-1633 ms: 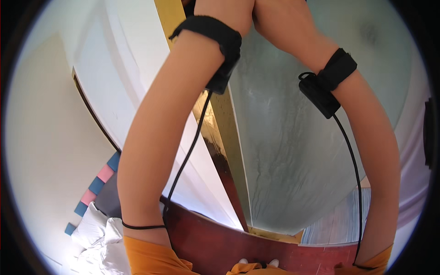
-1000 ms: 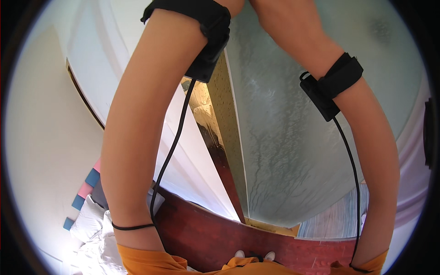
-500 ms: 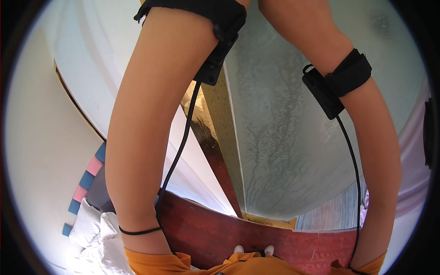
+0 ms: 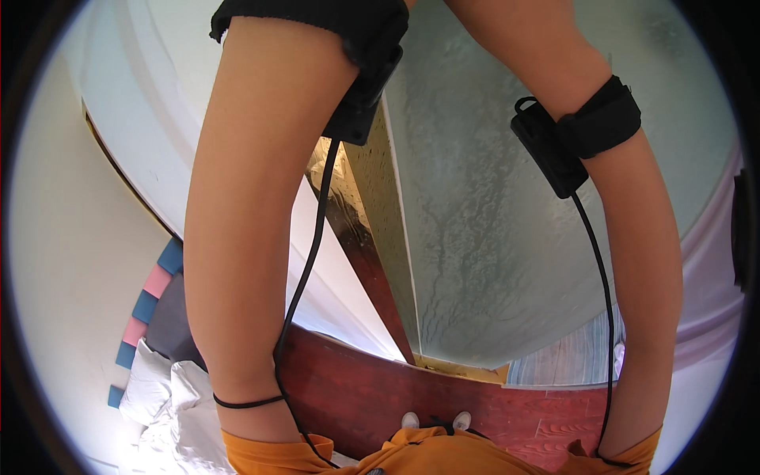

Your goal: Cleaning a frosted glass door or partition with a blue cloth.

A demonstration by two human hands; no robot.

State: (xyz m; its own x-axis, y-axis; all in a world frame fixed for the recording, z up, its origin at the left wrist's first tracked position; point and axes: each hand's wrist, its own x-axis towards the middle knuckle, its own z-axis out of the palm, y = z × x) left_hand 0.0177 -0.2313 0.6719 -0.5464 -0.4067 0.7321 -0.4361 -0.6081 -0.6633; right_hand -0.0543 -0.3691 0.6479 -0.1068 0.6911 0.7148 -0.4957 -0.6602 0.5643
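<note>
Both arms reach up past the top edge, so neither of my hands is in view and what they hold or touch is hidden. Around my left arm sits a black strap with a small black box, from which a cable runs down. My right arm wears a similar black strap and box. In front of me stands a large greyish glass panel, marked with wet streaks and drips. A gold-coloured frame runs along its left edge.
Dark red wooden floor lies below, with my shoes on it. White bedding and pillows are at lower left, beside blue and pink wall pads. White curtain cloth hangs behind my left arm; pale purple cloth hangs at right.
The upper part of my left arm has shifted slightly left in the picture. My right arm has moved a little left and up. The glass and floor stay nearly in place.
</note>
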